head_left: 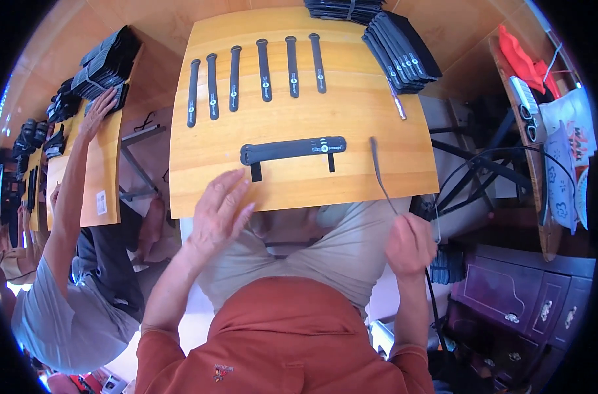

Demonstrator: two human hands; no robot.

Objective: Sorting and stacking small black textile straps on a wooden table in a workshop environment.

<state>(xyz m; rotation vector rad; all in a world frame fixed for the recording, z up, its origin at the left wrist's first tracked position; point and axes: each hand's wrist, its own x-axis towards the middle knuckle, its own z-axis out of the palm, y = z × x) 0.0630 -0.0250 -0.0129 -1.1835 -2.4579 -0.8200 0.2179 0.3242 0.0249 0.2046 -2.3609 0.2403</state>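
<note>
Rust-coloured shirt and beige trousers fill the near edge as I sit at a wooden table, forearms coming up from below. My right hand is closed on a thin dark strap, pinching it just off the table's near right corner; from the fist the strap runs up across the wood, and its other end hangs toward the floor. My left hand lies open and flat, fingers spread, on the table's near edge, holding nothing, just below and left of a wide black band that lies crosswise in the middle of the table with two short tabs under it.

Judging by the way it curves and droops, the strap is light, limp and narrow, likely to slide through a loose pinch, so a firm hold near the end, where I have it, suits it best. The band looks flat and flexible, not fragile; its ends seem the easiest places to lift it.

Six slim black strips stand in a row along the far side, and stacks of black pieces sit at the far right corner. At the next table on my left, another person's hand rests among more black bundles.
</note>
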